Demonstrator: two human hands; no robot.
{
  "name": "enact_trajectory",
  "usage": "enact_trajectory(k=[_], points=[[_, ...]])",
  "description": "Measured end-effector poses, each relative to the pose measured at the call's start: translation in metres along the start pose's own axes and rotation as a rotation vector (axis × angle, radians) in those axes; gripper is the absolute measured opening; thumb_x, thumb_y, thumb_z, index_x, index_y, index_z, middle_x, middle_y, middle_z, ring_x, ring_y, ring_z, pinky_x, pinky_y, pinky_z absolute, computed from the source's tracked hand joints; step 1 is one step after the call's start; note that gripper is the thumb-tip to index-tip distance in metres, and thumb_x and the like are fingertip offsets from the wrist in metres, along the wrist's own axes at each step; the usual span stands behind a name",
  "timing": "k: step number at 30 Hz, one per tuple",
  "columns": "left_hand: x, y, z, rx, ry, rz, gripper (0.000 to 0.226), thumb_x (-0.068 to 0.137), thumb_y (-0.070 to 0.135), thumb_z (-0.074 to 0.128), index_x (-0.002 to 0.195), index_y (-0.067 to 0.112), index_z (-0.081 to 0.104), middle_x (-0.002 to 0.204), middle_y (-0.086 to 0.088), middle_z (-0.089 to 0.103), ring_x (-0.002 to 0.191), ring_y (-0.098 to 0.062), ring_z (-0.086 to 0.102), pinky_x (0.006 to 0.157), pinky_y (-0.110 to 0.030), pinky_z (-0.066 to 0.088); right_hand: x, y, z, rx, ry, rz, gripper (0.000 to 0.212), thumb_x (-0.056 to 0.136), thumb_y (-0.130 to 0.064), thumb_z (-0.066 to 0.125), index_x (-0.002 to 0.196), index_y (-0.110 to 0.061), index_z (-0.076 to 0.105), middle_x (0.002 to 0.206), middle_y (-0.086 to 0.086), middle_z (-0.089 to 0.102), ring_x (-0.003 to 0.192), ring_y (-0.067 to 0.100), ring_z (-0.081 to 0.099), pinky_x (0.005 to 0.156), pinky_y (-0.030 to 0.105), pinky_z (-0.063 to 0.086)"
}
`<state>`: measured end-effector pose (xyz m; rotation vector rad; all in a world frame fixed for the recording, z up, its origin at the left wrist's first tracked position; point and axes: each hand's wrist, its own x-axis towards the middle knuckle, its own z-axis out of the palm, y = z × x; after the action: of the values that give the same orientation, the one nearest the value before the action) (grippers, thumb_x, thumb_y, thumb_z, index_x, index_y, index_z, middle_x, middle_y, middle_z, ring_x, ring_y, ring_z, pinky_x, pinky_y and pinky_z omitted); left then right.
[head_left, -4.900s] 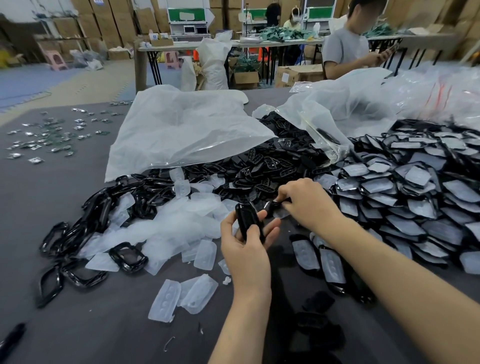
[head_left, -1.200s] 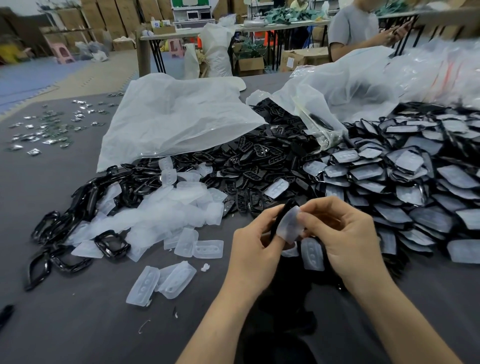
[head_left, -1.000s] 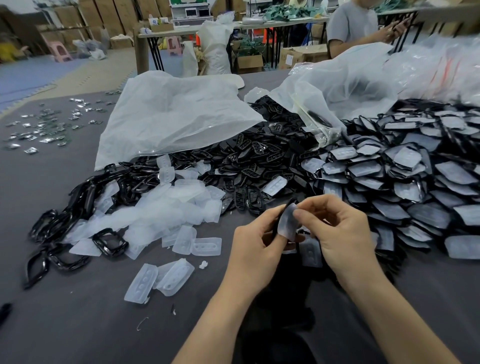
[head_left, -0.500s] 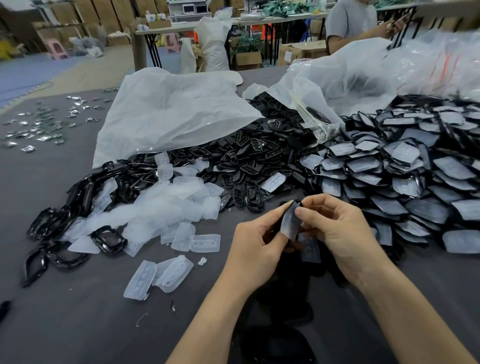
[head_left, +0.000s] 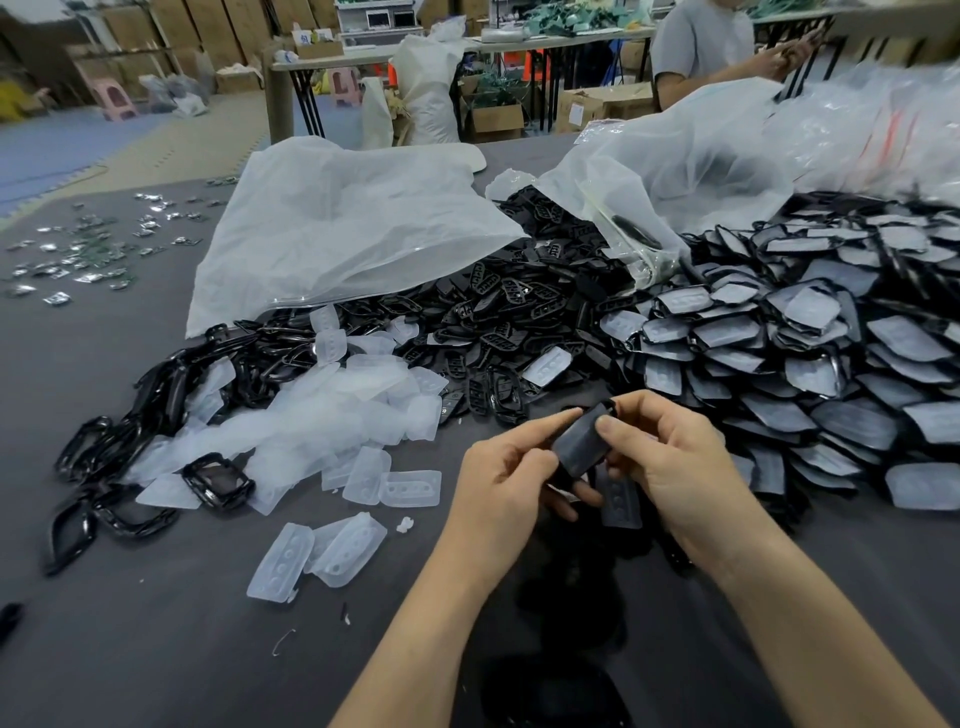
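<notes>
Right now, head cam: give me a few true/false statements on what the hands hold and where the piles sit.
1. The left hand and right hand both hold one black piece faced with a translucent pad. True.
2. The pile of padded pieces lies left of the hands. False: it lies to their right.
3. Loose translucent pads lie left of the hands. True.
4. The small metal parts sit beside the right hand. False: they are scattered at the far left of the table.
</notes>
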<state>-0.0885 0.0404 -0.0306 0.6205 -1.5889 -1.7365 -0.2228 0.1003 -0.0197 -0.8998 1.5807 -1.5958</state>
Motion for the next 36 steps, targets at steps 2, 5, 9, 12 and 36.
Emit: enact_trajectory(k=[2,5,9,12,36], points=[[-0.0005,0.0007,0.001,-0.024,0.008,0.008,0.033,0.086,0.011,0.045,0.107,0.016,0.069,0.078,-0.002,0.072,0.058,-0.017,0.065,0.051,-0.023,0.049,-0.0008,0.0001,0.0014,-0.018,0.002,-0.009,0.014,0.091,-0.007,0.059,0.081,-0.014,0.064,0.066,-0.008,0.063,0.058,0.003,0.054,0.056,0.019,0.047],[-0.0007,-0.001,0.0024,0.069,0.054,0.045,0.021,0.097,0.008,0.054,0.101,0.021,0.07,0.071,0.003,0.071,0.056,-0.013,0.065,0.051,-0.021,0.05,-0.0023,-0.0008,0.0029,-0.006,0.003,-0.013,0.01,0.091,-0.004,0.059,0.083,-0.01,0.064,0.064,-0.007,0.063,0.057,0.003,0.054,0.053,0.017,0.046],[0.0002,-0.0011,0.0024,0.119,0.077,0.045,0.025,0.097,0.003,0.053,0.097,0.021,0.07,0.066,0.001,0.07,0.053,-0.015,0.066,0.048,-0.02,0.05,-0.0038,-0.0024,0.0026,0.032,-0.006,-0.006,0.012,0.089,-0.001,0.059,0.08,-0.008,0.062,0.062,-0.005,0.061,0.054,0.006,0.053,0.052,0.019,0.046],[0.0002,0.0002,0.0013,0.123,0.064,0.038,0.026,0.097,0.002,0.052,0.095,0.02,0.07,0.066,0.001,0.07,0.054,-0.014,0.067,0.05,-0.021,0.051,-0.0043,-0.003,0.0023,0.028,-0.013,-0.008,0.014,0.088,-0.001,0.059,0.077,-0.009,0.062,0.061,-0.004,0.061,0.053,0.006,0.052,0.051,0.018,0.045],[0.0008,-0.0029,0.0031,0.141,0.053,0.012,0.016,0.094,0.007,0.058,0.097,0.019,0.068,0.062,-0.003,0.069,0.048,-0.017,0.065,0.048,-0.021,0.05,-0.008,-0.0031,0.007,-0.115,0.01,-0.128,0.021,0.094,-0.001,0.052,0.083,-0.018,0.057,0.06,0.002,0.057,0.044,0.007,0.05,0.042,0.017,0.04]])
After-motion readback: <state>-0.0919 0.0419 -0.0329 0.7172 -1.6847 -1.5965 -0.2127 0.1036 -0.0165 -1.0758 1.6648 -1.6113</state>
